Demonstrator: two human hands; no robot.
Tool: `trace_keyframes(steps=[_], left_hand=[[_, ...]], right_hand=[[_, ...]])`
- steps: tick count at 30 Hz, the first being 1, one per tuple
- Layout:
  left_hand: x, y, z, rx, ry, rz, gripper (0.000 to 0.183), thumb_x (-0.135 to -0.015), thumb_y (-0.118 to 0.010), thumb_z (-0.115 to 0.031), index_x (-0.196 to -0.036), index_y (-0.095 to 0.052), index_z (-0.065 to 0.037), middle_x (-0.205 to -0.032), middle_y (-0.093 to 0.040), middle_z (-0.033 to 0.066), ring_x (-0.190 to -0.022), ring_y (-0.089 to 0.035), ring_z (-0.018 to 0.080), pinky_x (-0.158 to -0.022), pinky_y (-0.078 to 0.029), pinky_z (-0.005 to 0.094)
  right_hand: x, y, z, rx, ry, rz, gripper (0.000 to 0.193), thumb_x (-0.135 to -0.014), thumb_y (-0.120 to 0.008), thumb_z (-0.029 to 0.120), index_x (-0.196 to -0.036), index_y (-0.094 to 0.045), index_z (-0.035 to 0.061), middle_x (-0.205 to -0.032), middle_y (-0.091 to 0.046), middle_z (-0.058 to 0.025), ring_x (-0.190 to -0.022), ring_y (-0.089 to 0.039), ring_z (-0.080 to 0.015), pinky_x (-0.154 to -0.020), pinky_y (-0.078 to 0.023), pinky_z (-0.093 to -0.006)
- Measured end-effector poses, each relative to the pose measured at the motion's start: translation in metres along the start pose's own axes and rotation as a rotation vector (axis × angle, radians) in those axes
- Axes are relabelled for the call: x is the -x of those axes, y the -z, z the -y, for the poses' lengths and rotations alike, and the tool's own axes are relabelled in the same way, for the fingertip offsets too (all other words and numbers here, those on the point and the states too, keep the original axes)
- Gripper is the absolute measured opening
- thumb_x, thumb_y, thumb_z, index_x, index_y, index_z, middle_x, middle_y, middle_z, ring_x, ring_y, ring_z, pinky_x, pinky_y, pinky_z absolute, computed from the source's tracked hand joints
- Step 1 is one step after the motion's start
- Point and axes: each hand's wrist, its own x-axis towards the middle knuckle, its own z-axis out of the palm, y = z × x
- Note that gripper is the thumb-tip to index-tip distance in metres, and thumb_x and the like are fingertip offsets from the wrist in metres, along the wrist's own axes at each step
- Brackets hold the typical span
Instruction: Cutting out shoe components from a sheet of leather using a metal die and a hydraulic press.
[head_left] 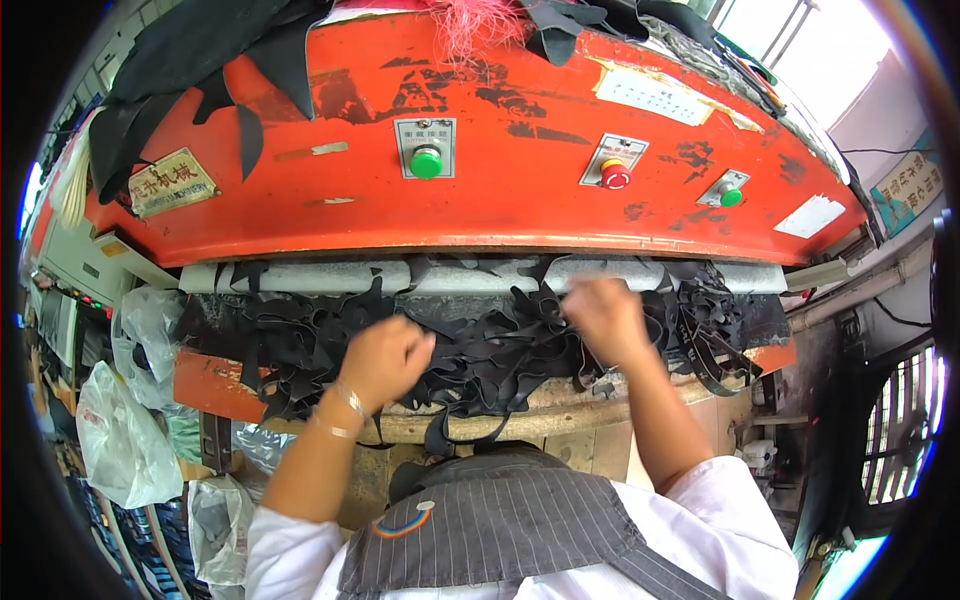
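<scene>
A tangled heap of black leather-like scraps (480, 368), in strips and cut-out remnants, covers the bed in front of me. Over the left-middle of this heap is my left hand (388, 362), with a bracelet at the wrist. Its fingers are curled in and the thumb points right; what they hold, if anything, is hidden. My right hand (607, 318) is farther forward, at the right-middle of the scraps near the pale strip (480, 278) under the machine. Motion blurs its bent fingers, so I cannot make out whether they grip a scrap.
A large red press beam (520, 215) spans the far side, with a green button (426, 163) and a red stop button (616, 176). Black sheets (200, 60) hang over its top left. Plastic bags (125, 435) stand at the left. A wooden edge (560, 415) runs along the front.
</scene>
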Motion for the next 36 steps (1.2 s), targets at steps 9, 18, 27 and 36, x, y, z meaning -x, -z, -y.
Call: trace_keyframes(steps=[9,18,27,36], left_hand=[[0.098,-0.047,-0.017,-0.134,0.152,-0.025,0.016,-0.078,-0.069,-0.022,-0.073,-0.070,-0.007,-0.072,-0.061,0.0071,-0.074,-0.060,0.0285,-0.066,-0.049,0.0390],[0.060,-0.032,-0.002,-0.081,0.220,0.107,0.026,-0.081,-0.065,-0.033,-0.073,-0.073,-0.010,-0.075,-0.064,0.0065,-0.076,-0.064,0.0283,-0.069,-0.053,0.0397],[-0.129,-0.048,0.072,0.024,0.017,-0.270,0.015,-0.082,-0.069,-0.020,-0.088,-0.068,-0.006,-0.086,-0.062,0.0111,-0.086,-0.059,0.0333,-0.076,-0.048,0.0417],[-0.141,-0.063,0.121,0.090,0.047,0.012,0.016,-0.078,-0.070,-0.019,-0.083,-0.062,-0.007,-0.087,-0.060,0.0093,-0.084,-0.058,0.0301,-0.076,-0.046,0.0398]], right_hand=[[0.118,-0.109,0.027,0.442,0.492,0.448,0.046,-0.065,-0.080,0.029,-0.100,-0.064,0.0024,-0.090,-0.060,-0.0094,-0.086,-0.060,-0.0272,-0.074,-0.051,-0.0355],[0.068,-0.083,0.026,0.384,0.408,0.827,0.034,-0.073,-0.075,0.030,-0.090,-0.064,0.0040,-0.088,-0.064,-0.0108,-0.087,-0.065,-0.0302,-0.072,-0.053,-0.0391],[-0.147,-0.137,-0.007,0.564,0.146,0.132,0.065,-0.083,-0.068,0.047,-0.124,-0.051,-0.0002,-0.113,-0.057,-0.0187,-0.098,-0.060,-0.0370,-0.080,-0.053,-0.0437],[-0.221,-0.114,-0.034,0.188,0.338,0.313,0.043,-0.081,-0.074,0.019,-0.118,-0.060,0.0032,-0.105,-0.062,-0.0151,-0.097,-0.061,-0.0332,-0.083,-0.049,-0.0382]])
